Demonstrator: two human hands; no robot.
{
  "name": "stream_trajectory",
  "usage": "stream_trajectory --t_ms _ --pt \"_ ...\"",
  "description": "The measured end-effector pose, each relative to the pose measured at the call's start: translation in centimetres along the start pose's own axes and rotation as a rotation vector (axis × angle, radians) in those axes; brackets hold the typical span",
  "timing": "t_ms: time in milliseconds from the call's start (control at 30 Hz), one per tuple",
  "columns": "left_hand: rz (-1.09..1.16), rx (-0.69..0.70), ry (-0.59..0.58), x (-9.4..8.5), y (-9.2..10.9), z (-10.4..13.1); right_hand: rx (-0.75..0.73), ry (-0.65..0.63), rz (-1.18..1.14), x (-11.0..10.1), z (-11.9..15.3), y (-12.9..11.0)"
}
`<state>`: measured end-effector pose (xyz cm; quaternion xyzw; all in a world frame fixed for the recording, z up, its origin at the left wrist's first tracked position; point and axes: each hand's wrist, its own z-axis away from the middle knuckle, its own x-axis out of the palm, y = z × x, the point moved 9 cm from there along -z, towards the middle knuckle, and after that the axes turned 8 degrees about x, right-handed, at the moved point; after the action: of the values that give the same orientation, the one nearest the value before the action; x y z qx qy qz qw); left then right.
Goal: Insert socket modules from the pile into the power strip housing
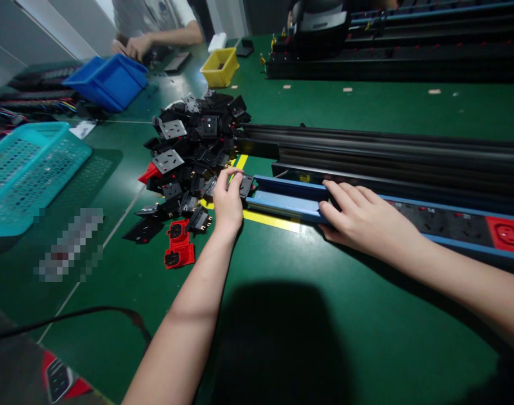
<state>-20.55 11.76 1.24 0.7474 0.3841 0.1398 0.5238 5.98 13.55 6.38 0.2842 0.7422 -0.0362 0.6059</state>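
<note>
A long blue channel (288, 205) lies across the green table, its left stretch hollow. Black socket modules (434, 221) and a red one (508, 233) fill its right part. My left hand (228, 199) is closed on a black socket module (246, 185) at the channel's left end. Around the channel's middle my right hand (353, 211) is wrapped, thumb on the near side and fingers over the top. Left of my left hand is a pile of loose black modules (206, 152), with two red modules (179, 243) at its near edge.
Black rails (387, 140) lie behind the channel. A turquoise basket (37, 169) is at the left, a blue bin (108, 81) and a yellow bin (219, 67) farther back. Another person's hands (134, 48) are at the far side. A black cable (92, 309) lies near left.
</note>
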Motion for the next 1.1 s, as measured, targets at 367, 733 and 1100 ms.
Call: stream_trajectory --t_ms 367,733,1100 --pt "0.107 -0.05 0.002 0.5 -0.3 0.0 0.001 0.0 0.014 0.1 0.1 0.0" --pt "0.109 -0.097 -0.037 1.3 0.0 0.7 0.001 -0.003 0.033 0.2 0.1 0.0" --pt "-0.101 0.072 -0.03 0.4 0.9 0.1 -0.001 -0.01 0.051 0.2 0.1 0.0"
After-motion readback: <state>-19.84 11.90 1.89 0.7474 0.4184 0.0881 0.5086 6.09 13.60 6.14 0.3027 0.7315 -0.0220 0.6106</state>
